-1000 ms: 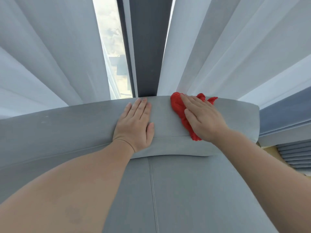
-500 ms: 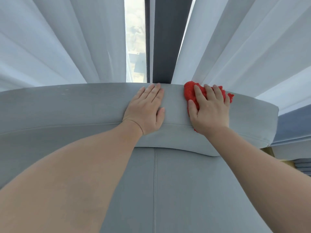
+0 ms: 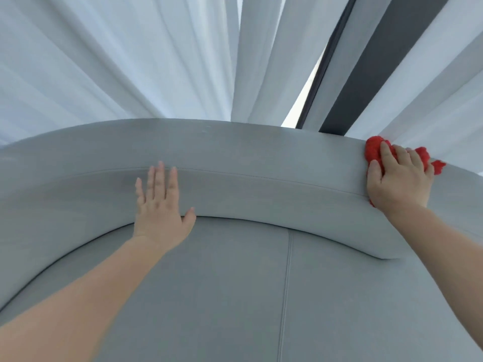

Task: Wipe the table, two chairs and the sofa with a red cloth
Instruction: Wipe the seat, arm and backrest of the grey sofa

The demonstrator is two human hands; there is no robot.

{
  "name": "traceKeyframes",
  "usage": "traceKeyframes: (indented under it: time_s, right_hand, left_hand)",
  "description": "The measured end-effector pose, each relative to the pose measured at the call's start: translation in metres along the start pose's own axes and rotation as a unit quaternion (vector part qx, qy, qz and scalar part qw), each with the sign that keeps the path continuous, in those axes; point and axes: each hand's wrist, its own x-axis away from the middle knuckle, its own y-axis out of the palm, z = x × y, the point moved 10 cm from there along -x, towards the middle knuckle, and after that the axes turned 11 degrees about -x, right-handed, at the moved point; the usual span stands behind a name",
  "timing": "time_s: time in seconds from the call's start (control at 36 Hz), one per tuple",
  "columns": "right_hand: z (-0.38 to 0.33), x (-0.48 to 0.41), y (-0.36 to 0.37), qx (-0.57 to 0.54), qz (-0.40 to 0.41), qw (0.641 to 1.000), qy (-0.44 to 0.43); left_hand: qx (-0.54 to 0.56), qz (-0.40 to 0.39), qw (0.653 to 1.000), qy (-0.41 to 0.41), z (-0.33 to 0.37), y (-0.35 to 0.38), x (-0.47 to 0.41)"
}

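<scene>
Soft, even daylight is admitted through the sheer white curtains point(image 3: 104, 61) from twelve o'clock. The brightest patch is seen at the window gap point(image 3: 300, 105) near one o'clock, where detail is blown out. The grey sofa point(image 3: 235, 152) is lit from behind and above, and a soft shadow is thrown under its curved back, along the seat join. Straight lines are bowed by the wide-angle lens, most strongly toward the edges, and the curtain folds are fanned outward. Fine detail is softened throughout, and the left forearm point(image 3: 78, 296) at seven o'clock is rendered blurred.
</scene>
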Motion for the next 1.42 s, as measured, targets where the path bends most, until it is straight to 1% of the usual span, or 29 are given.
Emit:
traceKeyframes:
  time_s: [0.06, 0.08, 0.14, 0.19, 0.28, 0.39, 0.53, 0.78, 0.89, 1.03, 1.19, 1.42]
  right_hand:
    - [-0.002, 0.001, -0.002, -0.003, 0.009, 1.0, -0.001]
    - [-0.004, 0.001, -0.001, -0.004, 0.01, 1.0, -0.002]
    - [-0.012, 0.003, 0.001, -0.006, 0.01, 1.0, -0.006]
    - [-0.025, 0.004, 0.005, -0.011, 0.01, 1.0, -0.011]
    - [-0.046, 0.005, 0.013, -0.02, 0.009, 1.0, -0.012]
    - [-0.079, 0.01, 0.024, -0.027, 0.004, 0.999, -0.03]
    - [-0.126, 0.015, 0.039, -0.029, 0.008, 0.999, -0.043]
    - [-0.147, 0.016, 0.047, -0.022, 0.013, 1.0, -0.017]
    - [-0.185, 0.017, 0.058, -0.024, 0.007, 0.999, -0.035]
    - [-0.215, 0.019, 0.067, -0.019, 0.006, 0.999, -0.04]
    - [-0.286, 0.034, 0.087, -0.04, 0.011, 0.995, -0.092]
    - [-0.285, 0.035, 0.086, -0.039, 0.027, 0.995, -0.085]
  left_hand:
    - [-0.063, -0.067, 0.995, -0.026, -0.03, 0.016, -0.006]
    - [-0.081, -0.088, 0.993, -0.024, -0.039, 0.021, -0.01]
    - [-0.078, -0.115, 0.99, -0.002, -0.043, 0.027, -0.017]
    - [-0.07, -0.132, 0.989, 0.013, -0.042, 0.028, -0.022]
    - [-0.105, -0.146, 0.983, 0.043, -0.043, 0.021, -0.028]
    - [-0.114, -0.166, 0.977, 0.076, -0.048, 0.017, -0.033]
    - [-0.121, -0.174, 0.974, 0.083, -0.042, 0.02, -0.034]
    - [-0.081, -0.172, 0.975, 0.113, -0.044, 0.026, -0.035]
    - [-0.081, -0.173, 0.975, 0.113, -0.042, 0.028, -0.034]
    - [-0.072, -0.164, 0.976, 0.124, -0.044, 0.03, -0.035]
    - [-0.058, -0.16, 0.976, 0.132, -0.042, 0.029, -0.034]
    - [-0.036, -0.155, 0.975, 0.152, -0.044, 0.029, -0.035]
